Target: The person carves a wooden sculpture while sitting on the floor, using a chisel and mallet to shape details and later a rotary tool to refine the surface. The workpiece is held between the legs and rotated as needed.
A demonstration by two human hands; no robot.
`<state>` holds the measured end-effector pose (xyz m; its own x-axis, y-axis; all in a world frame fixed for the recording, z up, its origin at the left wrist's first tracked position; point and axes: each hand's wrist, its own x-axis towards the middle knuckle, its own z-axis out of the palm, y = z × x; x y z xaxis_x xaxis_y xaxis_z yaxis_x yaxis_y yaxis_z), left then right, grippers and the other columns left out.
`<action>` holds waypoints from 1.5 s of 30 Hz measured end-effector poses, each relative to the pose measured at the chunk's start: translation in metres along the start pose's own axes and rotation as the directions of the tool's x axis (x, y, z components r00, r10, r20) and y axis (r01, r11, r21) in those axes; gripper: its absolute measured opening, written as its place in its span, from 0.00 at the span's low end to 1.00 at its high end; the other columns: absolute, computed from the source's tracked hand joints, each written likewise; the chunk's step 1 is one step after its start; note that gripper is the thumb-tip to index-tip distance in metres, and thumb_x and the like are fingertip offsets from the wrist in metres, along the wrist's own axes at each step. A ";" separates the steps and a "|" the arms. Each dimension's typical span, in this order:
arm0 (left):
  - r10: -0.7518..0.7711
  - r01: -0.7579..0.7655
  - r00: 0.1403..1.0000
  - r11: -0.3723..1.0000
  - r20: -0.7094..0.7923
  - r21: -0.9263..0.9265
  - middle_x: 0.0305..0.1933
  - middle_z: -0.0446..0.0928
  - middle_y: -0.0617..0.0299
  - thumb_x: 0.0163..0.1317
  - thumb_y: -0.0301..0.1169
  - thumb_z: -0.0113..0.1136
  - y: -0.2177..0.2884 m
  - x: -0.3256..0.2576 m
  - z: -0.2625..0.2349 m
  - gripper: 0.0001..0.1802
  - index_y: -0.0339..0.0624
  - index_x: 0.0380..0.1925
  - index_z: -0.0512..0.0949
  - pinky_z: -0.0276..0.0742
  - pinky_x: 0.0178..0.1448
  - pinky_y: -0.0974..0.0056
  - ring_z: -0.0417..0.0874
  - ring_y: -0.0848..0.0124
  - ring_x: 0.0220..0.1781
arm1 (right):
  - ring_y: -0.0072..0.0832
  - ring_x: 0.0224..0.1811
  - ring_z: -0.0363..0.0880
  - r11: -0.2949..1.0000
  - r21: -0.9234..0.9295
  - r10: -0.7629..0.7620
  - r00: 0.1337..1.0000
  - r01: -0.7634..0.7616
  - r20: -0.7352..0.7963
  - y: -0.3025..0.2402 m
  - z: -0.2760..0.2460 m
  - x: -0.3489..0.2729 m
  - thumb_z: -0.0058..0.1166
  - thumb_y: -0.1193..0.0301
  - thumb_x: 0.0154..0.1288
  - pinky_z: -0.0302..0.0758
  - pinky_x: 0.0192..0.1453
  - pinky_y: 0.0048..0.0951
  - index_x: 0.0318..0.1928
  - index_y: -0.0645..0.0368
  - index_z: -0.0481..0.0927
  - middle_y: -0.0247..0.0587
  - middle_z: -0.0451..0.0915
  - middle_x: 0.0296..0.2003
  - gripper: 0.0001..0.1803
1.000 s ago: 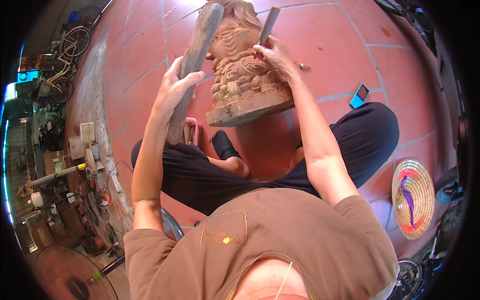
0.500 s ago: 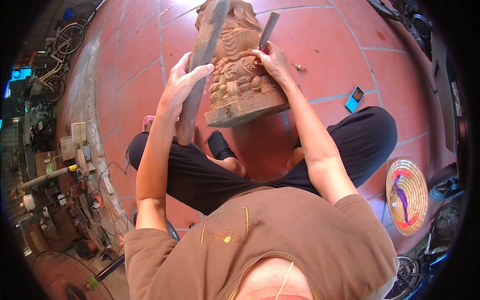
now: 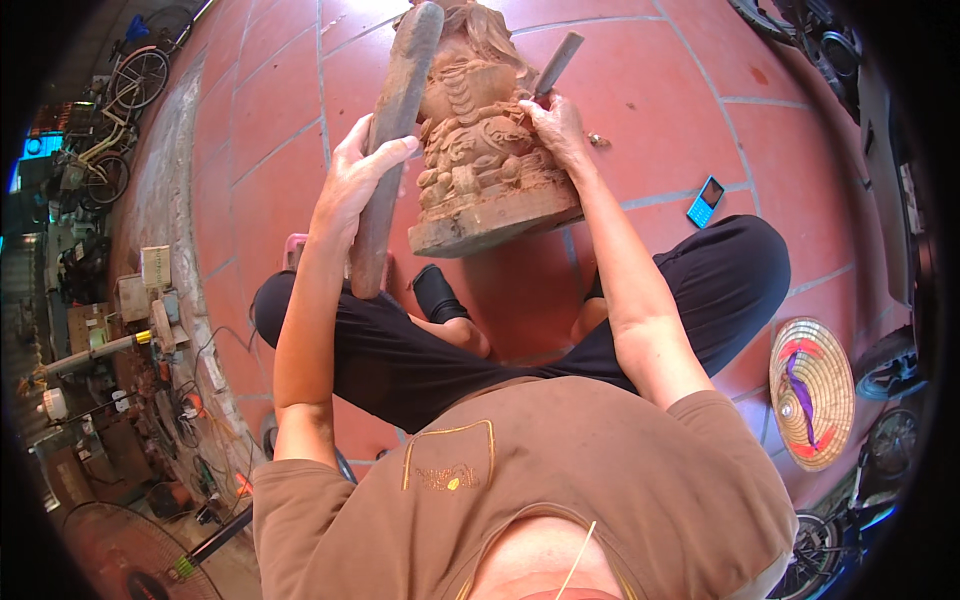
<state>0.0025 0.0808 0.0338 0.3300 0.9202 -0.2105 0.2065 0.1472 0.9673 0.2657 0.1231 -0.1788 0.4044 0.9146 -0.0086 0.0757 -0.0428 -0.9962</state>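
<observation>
A brown wooden carving (image 3: 468,150) with a flat base stands on the floor before my crossed legs, its top cut off by the picture's upper edge. My left hand (image 3: 350,185) is wrapped around a long, paddle-like wooden mallet (image 3: 405,85), which slants up along the carving's left side. At the carving's right side, my right hand (image 3: 558,130) grips a chisel (image 3: 560,62) whose handle sticks up past the fingers. The chisel's working tip is hidden or too small to make out, close against the carved surface.
Red floor tiles (image 3: 670,130) surround the carving. A blue keypad phone (image 3: 707,200) lies beyond my right knee, with a conical hat (image 3: 812,393) nearer me. Bicycles (image 3: 125,100) and tools line the left, above a fan (image 3: 140,550). Motorbike parts (image 3: 890,445) edge the right.
The mallet's upper end has come down into view and tilted slightly left. My right hand and the chisel have shifted a little to the right, and the chisel handle leans further right.
</observation>
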 end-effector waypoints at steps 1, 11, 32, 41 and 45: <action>0.005 -0.005 1.000 1.000 -0.010 0.003 0.29 0.75 0.65 0.64 0.33 0.66 0.001 -0.001 -0.001 0.20 0.38 0.52 0.74 0.72 0.26 0.72 0.76 0.78 0.22 | 0.26 0.30 0.86 1.000 0.007 -0.009 1.000 0.008 0.028 -0.005 0.004 -0.002 0.67 0.64 0.60 0.80 0.37 0.32 0.37 0.61 0.84 0.38 0.87 0.27 0.13; -0.018 0.018 1.000 0.999 -0.008 0.036 0.33 0.77 0.65 0.62 0.36 0.70 -0.001 0.000 -0.005 0.24 0.37 0.54 0.76 0.76 0.30 0.70 0.77 0.78 0.27 | 0.18 0.26 0.79 1.000 -0.003 0.025 0.987 -0.024 0.157 -0.016 0.000 -0.001 0.66 0.70 0.65 0.75 0.32 0.23 0.39 0.63 0.82 0.32 0.82 0.28 0.09; -0.017 0.018 1.000 0.999 -0.026 0.029 0.33 0.77 0.65 0.61 0.35 0.70 0.001 -0.004 -0.016 0.26 0.37 0.57 0.75 0.76 0.29 0.69 0.78 0.78 0.27 | 0.20 0.31 0.82 0.981 0.096 0.147 0.967 -0.170 0.207 -0.015 -0.011 -0.002 0.67 0.67 0.64 0.78 0.34 0.22 0.39 0.62 0.82 0.35 0.84 0.32 0.11; -0.013 0.015 0.997 0.999 -0.073 0.030 0.30 0.76 0.65 0.64 0.34 0.67 0.002 -0.010 -0.021 0.21 0.38 0.53 0.74 0.74 0.27 0.72 0.76 0.78 0.24 | 0.20 0.26 0.80 0.994 -0.056 0.100 0.986 -0.094 0.130 -0.012 -0.025 0.002 0.67 0.68 0.63 0.75 0.28 0.21 0.39 0.64 0.82 0.35 0.83 0.28 0.12; 0.012 -0.011 0.999 0.999 -0.035 0.030 0.28 0.75 0.65 0.65 0.33 0.66 0.002 -0.010 -0.017 0.19 0.38 0.51 0.74 0.73 0.25 0.72 0.76 0.78 0.22 | 0.20 0.25 0.80 0.992 0.103 0.059 0.984 -0.077 0.168 -0.018 -0.003 -0.005 0.67 0.66 0.65 0.74 0.28 0.21 0.41 0.64 0.84 0.35 0.83 0.28 0.13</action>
<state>-0.0155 0.0780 0.0403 0.2999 0.9340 -0.1939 0.2305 0.1263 0.9648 0.2650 0.1181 -0.1604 0.2492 0.9650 -0.0815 -0.0501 -0.0712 -0.9962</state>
